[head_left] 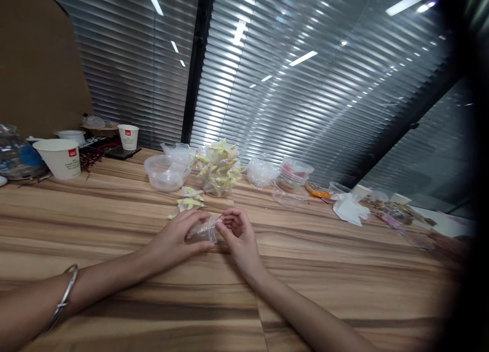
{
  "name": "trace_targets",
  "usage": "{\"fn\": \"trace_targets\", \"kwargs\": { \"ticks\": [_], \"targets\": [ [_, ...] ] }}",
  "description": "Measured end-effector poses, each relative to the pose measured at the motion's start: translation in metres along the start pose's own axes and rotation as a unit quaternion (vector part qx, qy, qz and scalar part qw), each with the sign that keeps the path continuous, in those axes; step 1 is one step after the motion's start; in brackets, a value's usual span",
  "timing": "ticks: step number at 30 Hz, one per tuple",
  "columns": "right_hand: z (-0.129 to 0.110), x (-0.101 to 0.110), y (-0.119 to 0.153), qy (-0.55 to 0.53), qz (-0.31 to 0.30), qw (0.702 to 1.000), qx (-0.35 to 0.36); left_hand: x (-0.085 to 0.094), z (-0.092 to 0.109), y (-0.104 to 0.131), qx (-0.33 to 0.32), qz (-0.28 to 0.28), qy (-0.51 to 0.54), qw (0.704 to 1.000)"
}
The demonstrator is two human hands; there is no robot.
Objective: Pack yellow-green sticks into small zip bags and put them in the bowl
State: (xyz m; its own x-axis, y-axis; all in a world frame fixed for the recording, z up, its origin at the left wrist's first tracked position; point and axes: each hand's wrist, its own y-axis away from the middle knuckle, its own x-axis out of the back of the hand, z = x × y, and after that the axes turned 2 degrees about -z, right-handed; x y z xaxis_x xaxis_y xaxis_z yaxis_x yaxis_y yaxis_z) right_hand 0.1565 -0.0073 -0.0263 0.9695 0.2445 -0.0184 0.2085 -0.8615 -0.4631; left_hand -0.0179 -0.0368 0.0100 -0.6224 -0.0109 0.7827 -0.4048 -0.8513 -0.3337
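Observation:
Between my hands, low over the wooden table, is a small clear zip bag (202, 231) with its zip edge towards the right. My left hand (179, 235) is curled round the bag's left side, thumb below and fingers above. My right hand (239, 235) pinches the bag's zip edge between thumb and forefinger, its other fingers curled. What the bag contains, if anything, is too small to make out. Just beyond my left hand lie yellow-and-white packets (190, 199). Behind them stands a clear tub heaped with yellow-green packed pieces (218, 171).
Clear round tubs (165, 173) stand left of the heap. Rightward are a bowl of clear plastic bits (263, 171), stacked lidded tubs (294, 171) and crumpled white tissue (350, 209). Paper cups (61, 158) stand at the left. Another person's blurred hand (451, 245) is at far right.

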Motion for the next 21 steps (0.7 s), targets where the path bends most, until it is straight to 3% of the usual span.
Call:
{"fn": "trace_targets", "kwargs": {
  "ticks": [8,14,17,21],
  "targets": [
    [0.0,0.004,0.001,0.087,-0.061,0.993,0.045,0.0,-0.001,0.0,-0.006,-0.023,0.03,0.999],
    [-0.009,0.0,0.006,0.079,-0.156,0.982,0.071,0.002,0.002,-0.001,0.052,0.041,0.043,0.997],
    [-0.005,-0.002,0.005,0.109,-0.192,0.974,0.047,0.005,0.006,-0.001,0.093,0.051,0.077,0.991],
    [0.009,-0.002,0.0,0.043,-0.135,0.99,-0.019,0.003,0.003,-0.002,0.088,0.023,0.149,0.985]
  ]
}}
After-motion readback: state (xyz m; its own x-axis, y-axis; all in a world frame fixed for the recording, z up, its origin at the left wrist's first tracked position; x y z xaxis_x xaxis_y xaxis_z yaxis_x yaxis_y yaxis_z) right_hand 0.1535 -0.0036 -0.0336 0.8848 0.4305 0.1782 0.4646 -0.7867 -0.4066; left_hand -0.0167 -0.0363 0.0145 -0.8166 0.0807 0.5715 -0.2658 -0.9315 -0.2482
